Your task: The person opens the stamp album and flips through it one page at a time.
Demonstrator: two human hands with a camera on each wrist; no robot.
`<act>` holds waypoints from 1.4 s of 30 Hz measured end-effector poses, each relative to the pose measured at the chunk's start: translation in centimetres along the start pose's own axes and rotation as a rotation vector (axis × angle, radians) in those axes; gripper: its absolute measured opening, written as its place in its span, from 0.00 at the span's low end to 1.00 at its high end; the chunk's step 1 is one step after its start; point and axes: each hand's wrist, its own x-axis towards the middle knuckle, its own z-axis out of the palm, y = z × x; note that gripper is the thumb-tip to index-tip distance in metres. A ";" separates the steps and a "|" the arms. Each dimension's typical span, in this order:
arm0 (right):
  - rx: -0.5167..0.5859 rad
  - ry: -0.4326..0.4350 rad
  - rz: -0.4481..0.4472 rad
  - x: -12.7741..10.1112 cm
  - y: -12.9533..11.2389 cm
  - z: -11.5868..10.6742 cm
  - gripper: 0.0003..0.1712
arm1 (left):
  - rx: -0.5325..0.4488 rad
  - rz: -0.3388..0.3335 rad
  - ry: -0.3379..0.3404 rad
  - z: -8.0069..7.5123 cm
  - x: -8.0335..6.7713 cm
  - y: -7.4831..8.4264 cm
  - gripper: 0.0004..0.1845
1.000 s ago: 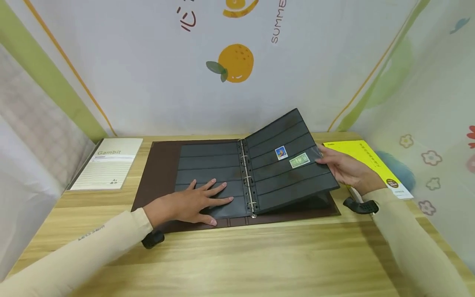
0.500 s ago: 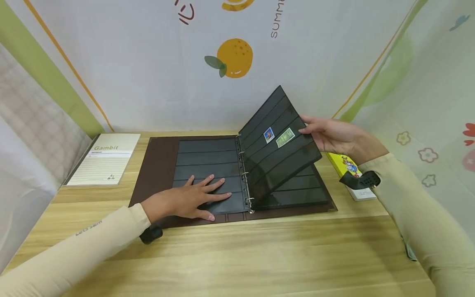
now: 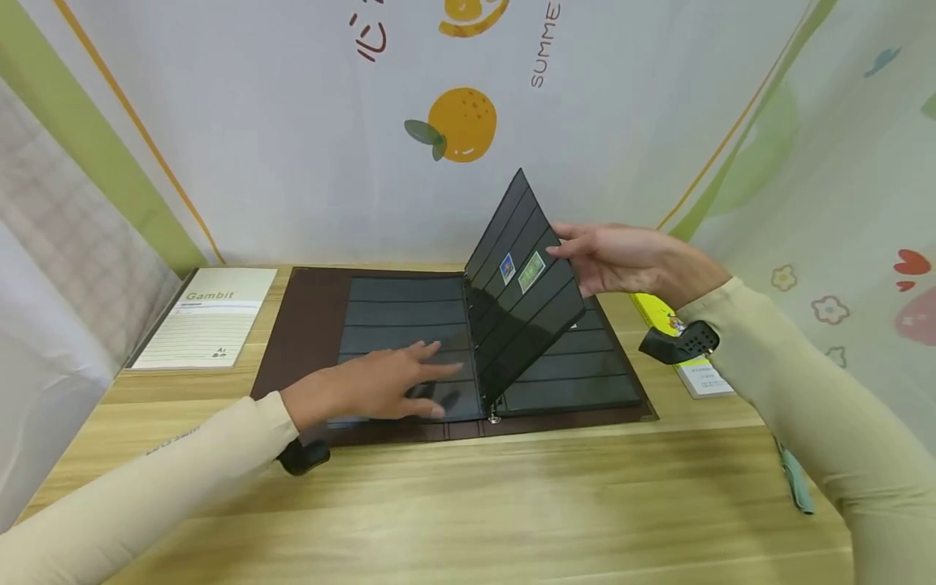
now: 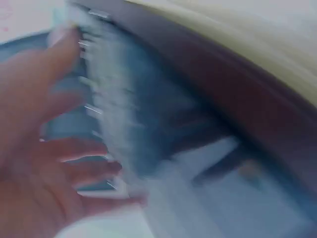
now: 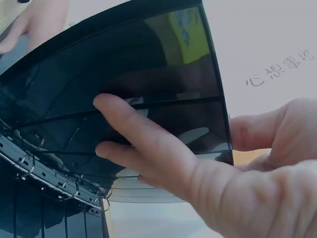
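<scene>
A brown ring-binder stamp album (image 3: 307, 325) lies spread on the table. My right hand (image 3: 621, 260) pinches the outer edge of a black stamp page (image 3: 504, 333), which stands steeply raised from the rings. On its near face sit a small blue stamp (image 3: 508, 268) and a green stamp (image 3: 531, 272). In the right wrist view, several fingers (image 5: 148, 134) lie against the page's glossy back, with the thumb on the other side. My left hand (image 3: 387, 382) hovers, fingers extended, over the left-hand page (image 3: 409, 313). The left wrist view is blurred.
A white notepad (image 3: 208, 317) marked Gambit lies at the back left. Partly behind my right wrist is a yellow book (image 3: 658, 313). A teal object (image 3: 797, 483) shows beside my right sleeve. A white printed curtain (image 3: 329, 179) closes off the back.
My right hand has lifted the stamp page and swung it leftward, uncovering another black page beneath. My left hand, earlier resting flat on the left page, has risen off it.
</scene>
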 end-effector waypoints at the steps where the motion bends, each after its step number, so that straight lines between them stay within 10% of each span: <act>1: 0.009 0.001 0.000 0.0 0.0 0.1 0.45 | -0.130 -0.014 0.041 -1.0 0.3 1.4 0.35; 7: -0.014 0.020 0.004 -0.2 -0.6 1.7 0.43 | -0.875 -0.230 0.228 -7.9 3.0 10.9 0.25; 14: -0.029 0.011 0.031 -0.1 -1.5 3.0 0.46 | -0.781 -0.306 0.224 -10.7 4.7 14.0 0.23; 24: -0.085 -0.073 -0.106 0.1 1.4 2.9 0.42 | -0.670 -0.315 0.278 -11.1 1.9 10.7 0.15; 34: -0.941 0.350 -0.094 -0.4 11.2 1.7 0.50 | -0.745 -0.375 0.333 -10.8 -3.8 5.6 0.34; 42: -1.226 0.531 -0.144 0.7 18.4 1.7 0.45 | -0.756 -0.449 0.333 -8.3 -6.3 1.7 0.43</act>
